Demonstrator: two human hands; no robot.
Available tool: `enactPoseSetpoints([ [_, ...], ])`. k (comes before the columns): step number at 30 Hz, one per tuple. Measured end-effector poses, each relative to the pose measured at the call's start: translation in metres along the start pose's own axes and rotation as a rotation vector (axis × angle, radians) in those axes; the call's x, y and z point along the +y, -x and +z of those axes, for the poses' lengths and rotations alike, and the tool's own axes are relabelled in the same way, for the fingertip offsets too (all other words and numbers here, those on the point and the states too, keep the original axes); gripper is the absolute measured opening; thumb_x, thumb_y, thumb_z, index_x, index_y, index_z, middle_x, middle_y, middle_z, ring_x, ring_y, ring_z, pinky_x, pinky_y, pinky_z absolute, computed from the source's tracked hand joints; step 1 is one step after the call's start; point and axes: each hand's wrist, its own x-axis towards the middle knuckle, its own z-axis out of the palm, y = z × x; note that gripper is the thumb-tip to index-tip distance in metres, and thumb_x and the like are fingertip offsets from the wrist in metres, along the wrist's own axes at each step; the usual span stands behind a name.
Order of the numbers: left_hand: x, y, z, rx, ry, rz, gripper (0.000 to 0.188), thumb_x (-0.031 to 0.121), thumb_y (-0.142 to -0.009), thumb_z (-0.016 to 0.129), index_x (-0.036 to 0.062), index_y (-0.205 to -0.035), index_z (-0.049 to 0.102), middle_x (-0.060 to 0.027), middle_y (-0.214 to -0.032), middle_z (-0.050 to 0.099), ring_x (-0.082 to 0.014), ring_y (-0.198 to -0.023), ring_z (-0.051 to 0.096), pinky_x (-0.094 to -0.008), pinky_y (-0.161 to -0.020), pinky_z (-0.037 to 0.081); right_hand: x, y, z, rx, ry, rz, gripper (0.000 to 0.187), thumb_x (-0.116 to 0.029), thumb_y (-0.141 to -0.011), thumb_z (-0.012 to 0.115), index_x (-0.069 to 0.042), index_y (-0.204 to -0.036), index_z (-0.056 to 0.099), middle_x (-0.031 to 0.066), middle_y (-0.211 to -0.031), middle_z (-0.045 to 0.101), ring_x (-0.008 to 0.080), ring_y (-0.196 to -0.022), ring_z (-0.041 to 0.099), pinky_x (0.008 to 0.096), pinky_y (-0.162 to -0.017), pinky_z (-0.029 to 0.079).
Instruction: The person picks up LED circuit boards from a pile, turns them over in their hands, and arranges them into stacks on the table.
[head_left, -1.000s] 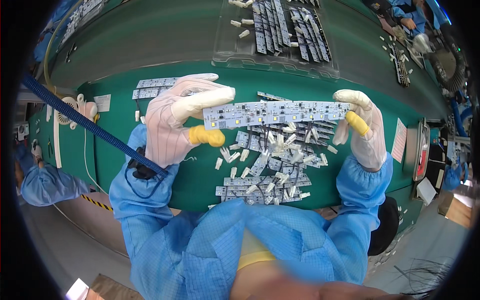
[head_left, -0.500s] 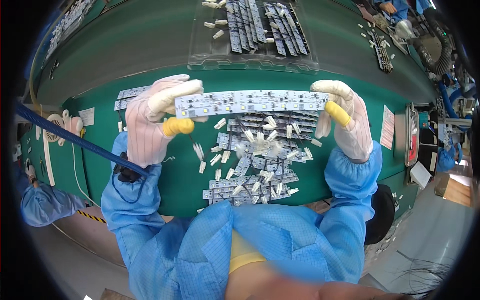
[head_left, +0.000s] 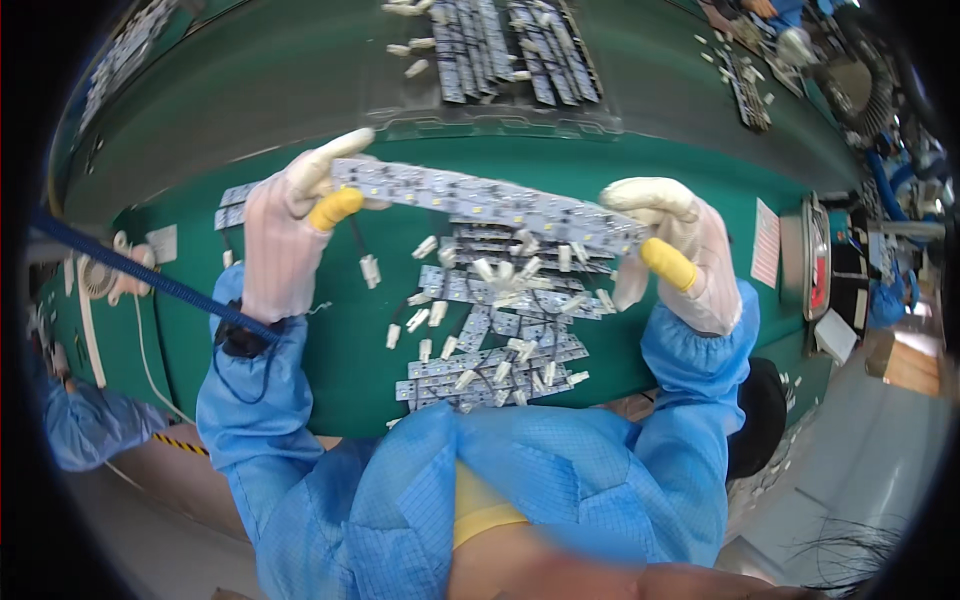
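Observation:
A long white LED circuit board strip is stretched between my two gloved hands, above the green table. My left hand pinches its left end, with a yellow cot on the thumb. The right end is gripped by my right hand, which also has a yellow-tipped thumb. The strip tilts, left end higher in the picture. From its left part hangs a dark wire with a white connector. Beneath the strip lies a pile of similar boards with white connectors, partly hidden by it.
Beyond the table edge, a clear plastic tray holds rows of boards. More boards lie left of my left hand. A blue coiled cord runs to a black wrist strap. A small fan stands at far left; another person's sleeve shows below it.
The strip has tilted: its left end rose in the picture and its right end dropped. My left hand moved slightly up and left with it. The view also shifted a little.

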Motion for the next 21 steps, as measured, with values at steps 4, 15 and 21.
enactPoseSetpoints([
  [4,-0.004,-0.005,0.003,-0.034,-0.121,-0.025,0.042,0.032,-0.091,0.059,0.0055,-0.123,0.062,-0.0094,-0.089,0.071,-0.0136,-0.083,0.066,-0.0259,-0.078,0.048,-0.012,0.004,-0.003,-0.104,-0.027,0.092,0.065,-0.035,-0.081,0.067,0.011,-0.124,0.048,0.0226,-0.101,0.066,0.0191,-0.056,0.066,0.0230,-0.048,0.051],
  [15,-0.014,0.001,0.008,0.050,0.117,-0.011,0.053,0.035,-0.088,0.065,-0.0005,-0.127,0.058,-0.0066,-0.090,0.068,-0.0092,-0.078,0.060,-0.0223,-0.075,0.046,-0.003,-0.002,-0.012,-0.130,-0.056,-0.015,0.068,-0.041,-0.083,0.066,0.008,-0.127,0.047,0.0203,-0.103,0.065,0.0177,-0.062,0.068,0.0226,-0.050,0.053],
  [21,-0.003,0.013,0.001,0.004,0.277,0.044,0.056,0.031,-0.085,0.070,-0.0036,-0.126,0.056,-0.0110,-0.093,0.069,-0.0154,-0.084,0.068,-0.0251,-0.078,0.050,0.009,-0.013,-0.017,-0.001,0.100,-0.068,0.090,-0.066,-0.073,0.068,0.007,-0.122,0.051,0.0089,-0.084,0.065,0.0114,-0.058,0.062,0.0191,-0.050,0.047],
])
